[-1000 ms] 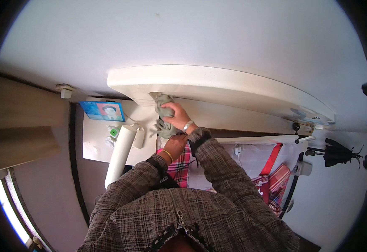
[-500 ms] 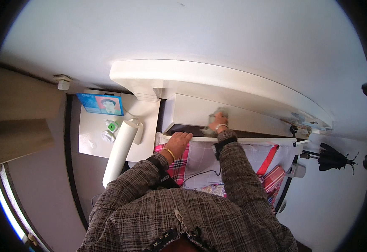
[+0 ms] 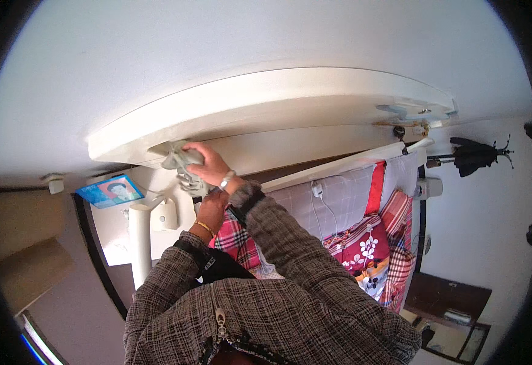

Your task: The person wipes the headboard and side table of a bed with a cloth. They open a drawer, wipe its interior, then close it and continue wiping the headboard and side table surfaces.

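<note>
A crumpled grey-green cloth (image 3: 182, 167) is in the grasp of my right hand (image 3: 210, 165), up against the left end of the white curved headboard (image 3: 278, 100). Its folds hang down over the fingers. Just below, my left hand (image 3: 210, 213) is close to the cloth's lower edge, by the corner of the bed. The left fingers are mostly hidden, so whether they touch the cloth or the bed frame does not show. A metal bracelet is on my right wrist and a yellow one on my left.
To the left, a white bedside table (image 3: 117, 228) bears a blue picture panel (image 3: 109, 191) and a white lamp (image 3: 140, 240). Red plaid and flowered bedding (image 3: 363, 246) lies on the right, near a white plug with a cable (image 3: 318, 190). A black umbrella (image 3: 476, 159) hangs at far right.
My right hand has carried the cloth leftward from the headboard's middle to its left end. My left hand has shifted left and slightly down. My view has turned, showing more bedding.
</note>
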Available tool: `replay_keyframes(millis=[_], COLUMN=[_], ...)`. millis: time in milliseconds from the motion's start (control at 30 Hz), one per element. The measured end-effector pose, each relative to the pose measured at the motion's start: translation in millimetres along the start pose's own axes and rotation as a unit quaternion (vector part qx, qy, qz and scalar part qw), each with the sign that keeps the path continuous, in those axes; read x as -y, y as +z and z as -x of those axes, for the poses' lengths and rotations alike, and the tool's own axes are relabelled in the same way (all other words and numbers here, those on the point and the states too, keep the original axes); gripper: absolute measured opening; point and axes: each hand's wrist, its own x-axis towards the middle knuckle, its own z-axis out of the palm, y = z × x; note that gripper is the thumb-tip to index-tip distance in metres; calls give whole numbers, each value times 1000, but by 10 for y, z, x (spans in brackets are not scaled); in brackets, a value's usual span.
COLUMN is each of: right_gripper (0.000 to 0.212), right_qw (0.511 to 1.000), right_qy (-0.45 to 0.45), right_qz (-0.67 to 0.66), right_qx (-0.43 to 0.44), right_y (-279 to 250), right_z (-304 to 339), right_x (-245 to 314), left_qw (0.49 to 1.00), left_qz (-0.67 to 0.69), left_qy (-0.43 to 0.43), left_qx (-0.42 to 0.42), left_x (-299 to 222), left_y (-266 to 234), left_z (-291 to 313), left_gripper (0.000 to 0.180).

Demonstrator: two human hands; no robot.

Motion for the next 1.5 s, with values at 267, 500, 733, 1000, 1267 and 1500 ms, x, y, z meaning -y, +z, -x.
replay_keyframes(millis=[267, 500, 733, 1000, 1267, 1500], right_gripper=[56, 52, 50, 50, 52, 50], right_qw=[914, 846, 822, 856, 862, 847], right_qy=[-47, -52, -67, -26, 6, 73], right_qz=[-110, 208, 292, 42, 97, 81], right_qx=[-387, -488, -484, -514, -498, -520], right_y=[-2113, -3291, -3400, -3311, -2868, -2336], right_z=[1407, 1501, 1299, 1278, 1770, 3026], right_x=[129, -226, -243, -542, -346, -386], left_qw=[997, 997, 997, 998, 997, 999], left_qz=[60, 14, 4, 17, 17, 12], left_qy=[-14, -70, -82, -63, -81, -17], left_qx=[-46, -10, -8, -15, 4, -24], left_x=[21, 74, 104, 135, 157, 24], left_y=[-90, -273, -286, -309, -294, -255], left_z=[-181, -489, -560, -580, -570, -360], left_gripper=[27, 23, 25, 25, 28, 15])
